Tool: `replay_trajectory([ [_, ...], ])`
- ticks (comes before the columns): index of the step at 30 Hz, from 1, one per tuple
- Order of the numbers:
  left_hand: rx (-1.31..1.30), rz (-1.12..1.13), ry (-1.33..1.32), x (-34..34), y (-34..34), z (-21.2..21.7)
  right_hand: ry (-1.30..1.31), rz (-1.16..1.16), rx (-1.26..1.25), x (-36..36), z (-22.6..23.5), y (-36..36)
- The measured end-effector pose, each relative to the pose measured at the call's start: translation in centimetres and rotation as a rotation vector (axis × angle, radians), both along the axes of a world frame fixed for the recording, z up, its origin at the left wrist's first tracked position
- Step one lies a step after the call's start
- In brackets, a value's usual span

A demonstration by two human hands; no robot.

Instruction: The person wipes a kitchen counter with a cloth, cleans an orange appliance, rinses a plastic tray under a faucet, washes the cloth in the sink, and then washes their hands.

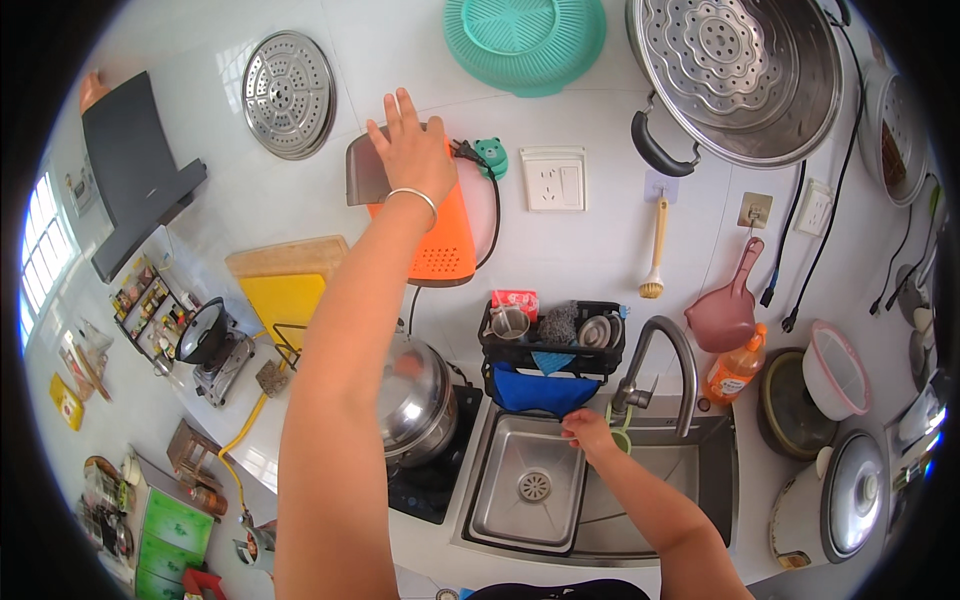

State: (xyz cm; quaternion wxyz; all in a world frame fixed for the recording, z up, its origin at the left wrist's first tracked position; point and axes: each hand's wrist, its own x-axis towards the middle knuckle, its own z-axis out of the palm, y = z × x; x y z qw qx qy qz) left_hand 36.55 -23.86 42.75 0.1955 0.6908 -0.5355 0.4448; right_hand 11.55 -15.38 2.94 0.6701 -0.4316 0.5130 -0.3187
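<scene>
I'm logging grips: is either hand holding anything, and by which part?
The left hand spreads over the top of the orange box, no grip visible. The right hand is by the blue cloth; whether it holds anything cannot be told.

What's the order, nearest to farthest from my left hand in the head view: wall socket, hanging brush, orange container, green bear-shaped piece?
From your left hand:
1. Orange container: right at the hand, extending below it.
2. Green bear-shaped piece: just right.
3. Wall socket: farther right.
4. Hanging brush: farthest right, lower.
</scene>
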Motion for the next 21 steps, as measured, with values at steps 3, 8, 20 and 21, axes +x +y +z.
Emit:
replay_trajectory([
  [3,-0.091,0.018,-0.08,0.4,-1.2,-0.8,-0.012,-0.038,-0.015,0.2,-1.2,-0.3],
  [8,-0.106,-0.041,0.022,0.2,-0.4,-1.7,0.0,-0.202,-0.127,0.5,-0.6,0.1],
  [20,-0.045,-0.285,0.099,3.1,4.0,-7.4,-0.427,-0.194,-0.184,0.7,4.5,0.3],
  [21,0.003,-0.267,0.115,3.1,4.3,-7.7,-0.506,-0.153,-0.138,1.0,5.4,0.1],
])
